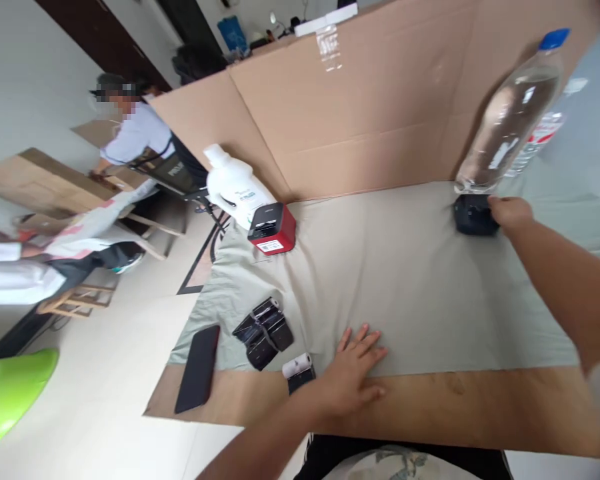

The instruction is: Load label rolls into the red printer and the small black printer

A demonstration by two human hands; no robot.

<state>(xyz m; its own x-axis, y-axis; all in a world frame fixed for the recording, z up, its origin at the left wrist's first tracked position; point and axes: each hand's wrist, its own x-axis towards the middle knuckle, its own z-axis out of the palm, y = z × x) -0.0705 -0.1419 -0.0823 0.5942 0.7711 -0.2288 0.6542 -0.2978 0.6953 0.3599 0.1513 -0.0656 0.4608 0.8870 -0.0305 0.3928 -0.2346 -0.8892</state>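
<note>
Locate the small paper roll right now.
In the head view the paper roll lies at the near edge of the grey cloth, just off the left hand, with the bundle of black packs behind it.

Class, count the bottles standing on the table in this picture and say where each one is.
2. A white bottle stands at the far left beside the red printer. A clear bottle with a blue cap stands far right, behind the small black device that the right hand touches.

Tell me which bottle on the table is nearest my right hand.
The clear water bottle with the blue cap, beside your right hand. The white bottle stands far off, behind the red printer.
</note>
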